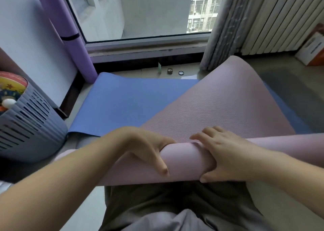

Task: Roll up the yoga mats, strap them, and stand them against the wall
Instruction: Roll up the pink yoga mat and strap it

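Observation:
A pink yoga mat [219, 108] lies partly rolled in front of me, its loose end stretching away toward the curtain. My left hand [149, 146] grips the rolled part [184, 162] from the left, thumb on the near side. From the right, my right hand [222, 152] grips the same roll, fingers over the top and thumb underneath. Under the pink mat a blue yoga mat [126, 104] lies flat on the floor. A purple mat [70, 36], rolled and bound with a black strap [69, 37], leans upright against the wall at the left.
A grey slatted basket [29, 125] holding colourful items stands at the left. Window [140, 12] ahead, grey curtain [226, 26] and white radiator [280, 19] at the right, a box [312, 50] beyond. Small round items [170, 71] sit on the floor by the sill.

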